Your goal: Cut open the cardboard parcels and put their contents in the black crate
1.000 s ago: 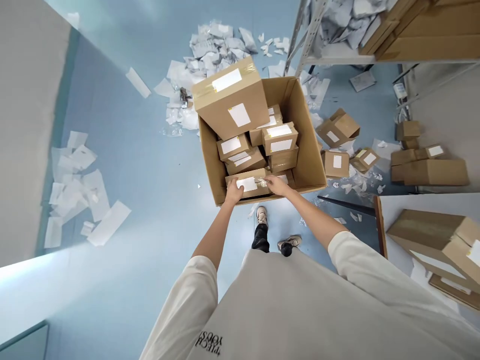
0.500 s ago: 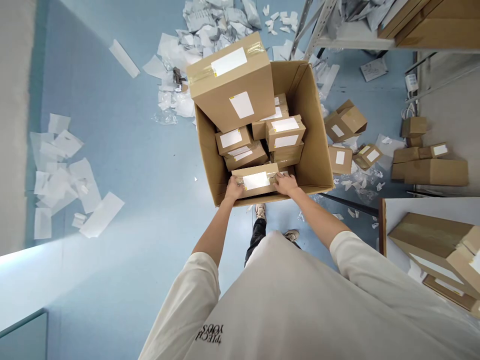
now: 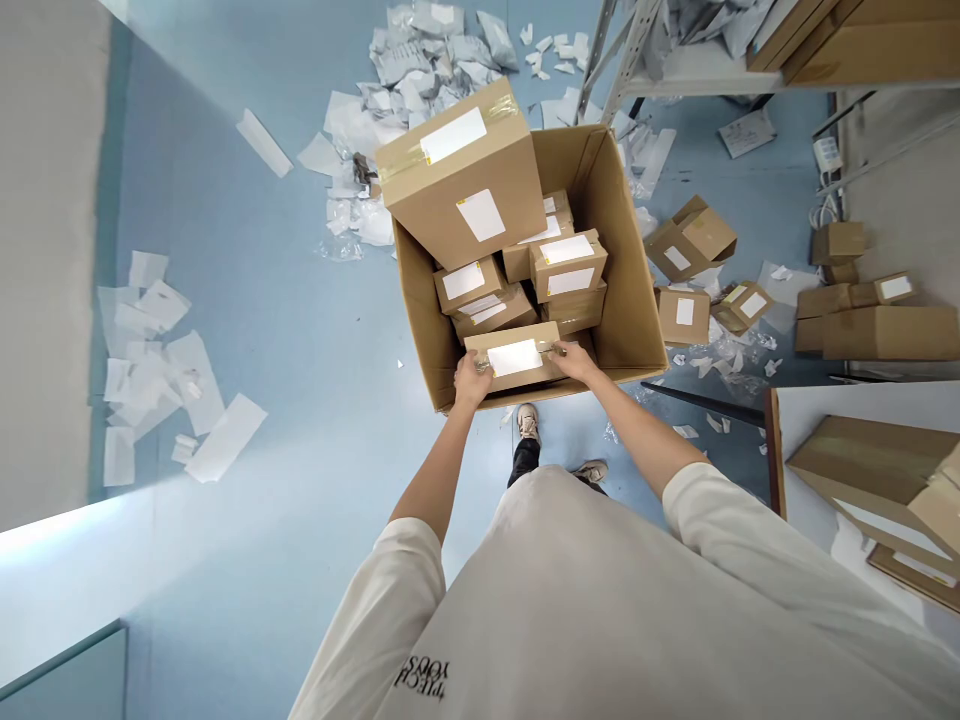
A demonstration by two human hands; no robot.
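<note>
Parcel (image 3: 514,358) sits between left hand (image 3: 472,382) and right hand (image 3: 574,360), inside carton (image 3: 630,300) at near wall. More parcels (image 3: 567,266) lie ahead; large box (image 3: 461,180) sits at far end. Floor parcels (image 3: 682,316) lie right.

Left hand (image 3: 472,382) and right hand (image 3: 574,360) grip both ends of a small labelled kraft box (image 3: 514,358), just inside the near edge of an open cardboard carton (image 3: 626,290) packed with more boxes (image 3: 568,267).

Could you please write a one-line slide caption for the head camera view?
Left hand and right hand hold a small labelled parcel in a large cardboard carton.
</note>
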